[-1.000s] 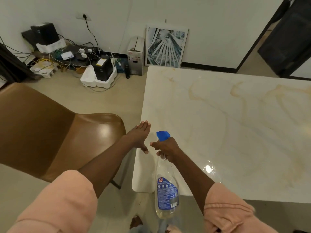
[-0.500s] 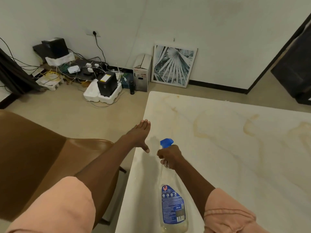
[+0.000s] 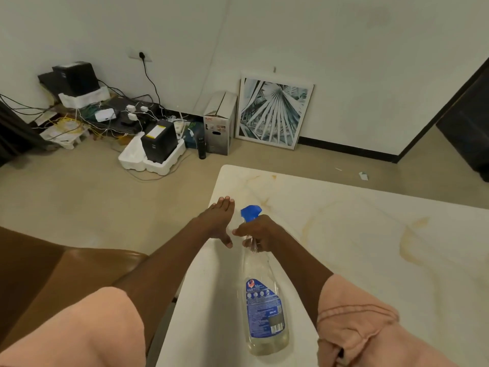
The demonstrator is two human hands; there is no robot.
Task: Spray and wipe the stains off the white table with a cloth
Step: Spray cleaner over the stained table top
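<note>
So the view's shifted up the desk [image 3: 370, 260]; right hand [image 3: 260, 234] still grips the spray bottle [image 3: 264, 308] over the near edge, left hand [image 3: 218, 221] flat, empty. Stains unsprayed, no cloth visible.

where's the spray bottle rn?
Head view, lower centre: the spray bottle is held by its neck in the right hand over the white table's left edge, beside the open left hand.

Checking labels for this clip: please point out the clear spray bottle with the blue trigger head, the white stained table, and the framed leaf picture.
Clear spray bottle with blue trigger head [image 3: 264, 311]: head view, on its blue label.
White stained table [image 3: 370, 260]: head view, bare top.
Framed leaf picture [image 3: 272, 112]: head view, middle of the print.
</note>
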